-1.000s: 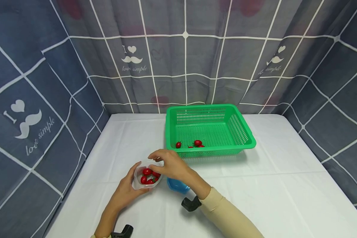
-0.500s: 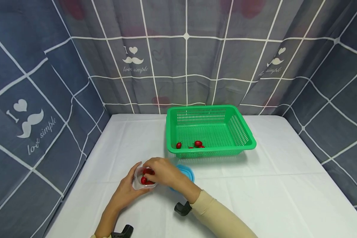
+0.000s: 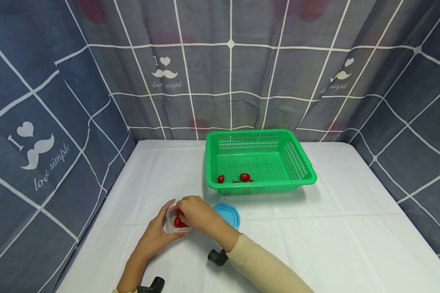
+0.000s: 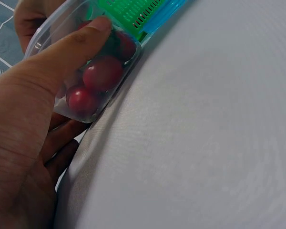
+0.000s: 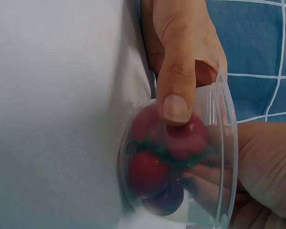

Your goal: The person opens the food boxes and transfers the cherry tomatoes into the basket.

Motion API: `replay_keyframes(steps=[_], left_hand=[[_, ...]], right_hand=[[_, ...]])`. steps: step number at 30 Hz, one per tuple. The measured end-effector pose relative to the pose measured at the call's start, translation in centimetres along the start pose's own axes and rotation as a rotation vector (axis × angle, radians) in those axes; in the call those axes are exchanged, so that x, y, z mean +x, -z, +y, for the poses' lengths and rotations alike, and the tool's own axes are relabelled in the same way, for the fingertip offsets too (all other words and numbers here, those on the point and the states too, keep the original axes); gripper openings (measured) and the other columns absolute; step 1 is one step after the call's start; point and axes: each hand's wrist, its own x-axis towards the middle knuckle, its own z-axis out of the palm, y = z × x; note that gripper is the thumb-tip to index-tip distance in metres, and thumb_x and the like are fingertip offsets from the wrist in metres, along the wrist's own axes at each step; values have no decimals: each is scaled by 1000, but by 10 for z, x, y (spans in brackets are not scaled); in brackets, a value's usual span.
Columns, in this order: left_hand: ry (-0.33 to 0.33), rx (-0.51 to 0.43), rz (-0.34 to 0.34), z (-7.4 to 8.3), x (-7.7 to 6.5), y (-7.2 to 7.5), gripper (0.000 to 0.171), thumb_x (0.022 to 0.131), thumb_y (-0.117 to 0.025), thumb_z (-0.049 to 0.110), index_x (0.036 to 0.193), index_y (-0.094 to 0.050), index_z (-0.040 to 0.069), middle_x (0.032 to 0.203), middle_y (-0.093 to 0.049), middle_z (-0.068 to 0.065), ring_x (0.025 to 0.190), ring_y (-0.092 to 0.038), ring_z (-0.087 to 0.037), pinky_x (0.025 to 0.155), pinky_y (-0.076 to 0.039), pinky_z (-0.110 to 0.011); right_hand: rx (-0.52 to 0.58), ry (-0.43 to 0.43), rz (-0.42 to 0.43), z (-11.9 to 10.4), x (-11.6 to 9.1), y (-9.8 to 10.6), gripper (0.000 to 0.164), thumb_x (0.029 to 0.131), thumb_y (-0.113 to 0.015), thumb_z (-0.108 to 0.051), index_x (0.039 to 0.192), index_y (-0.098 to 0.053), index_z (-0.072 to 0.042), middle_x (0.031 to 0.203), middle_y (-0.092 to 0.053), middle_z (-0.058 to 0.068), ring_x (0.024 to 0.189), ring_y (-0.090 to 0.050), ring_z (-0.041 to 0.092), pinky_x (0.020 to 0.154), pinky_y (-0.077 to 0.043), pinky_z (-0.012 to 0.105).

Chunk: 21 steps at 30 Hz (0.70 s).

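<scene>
A surface (image 3: 315,244) is carrying a green basket (image 3: 264,186) beyond the clear container (image 5: 229,138). The left hand (image 3: 157,234) is gripping the container; the right hand (image 3: 195,212) is reaching inside, its fingers' grasp undeterminable. Good practice is probably requiring light pinching of tomatoes (image 3: 177,222) within.

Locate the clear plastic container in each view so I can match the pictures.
Head: the clear plastic container is left of centre, in the lower half.
Left wrist: the container is at upper left.
Right wrist: the container is slightly right of centre, mostly lower half.
Shared landmark: red cherry tomatoes inside it.
</scene>
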Motion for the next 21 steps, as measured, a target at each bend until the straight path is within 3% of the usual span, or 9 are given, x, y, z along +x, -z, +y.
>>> replay_keyframes(steps=[7,13,21], left_hand=[[-17,19,9,-1,-1,2,105,75,-94,36,160,-33,23,151,-55,-12,134,-56,-27,104,-52,-42],[-20,18,12,-1,0,1,105,75,-94,35,160,-34,22,151,-55,-13,134,-57,-29,104,-52,-48],[-31,17,9,-2,0,0,104,75,-94,36,159,-34,20,152,-54,-13,134,-57,-30,103,-52,-51]], right_hand=[[-53,-53,-36,-10,4,1,4,89,-80,-11,91,-76,-12,84,-71,-3,78,-67,11,68,-53,18],[-116,-86,-11,-15,5,-3,11,86,-81,-6,92,-77,-14,85,-71,-2,81,-70,13,66,-55,18],[-220,-80,15,-16,3,-10,20,84,-86,-13,102,-77,-14,90,-72,-1,86,-70,14,67,-57,18]])
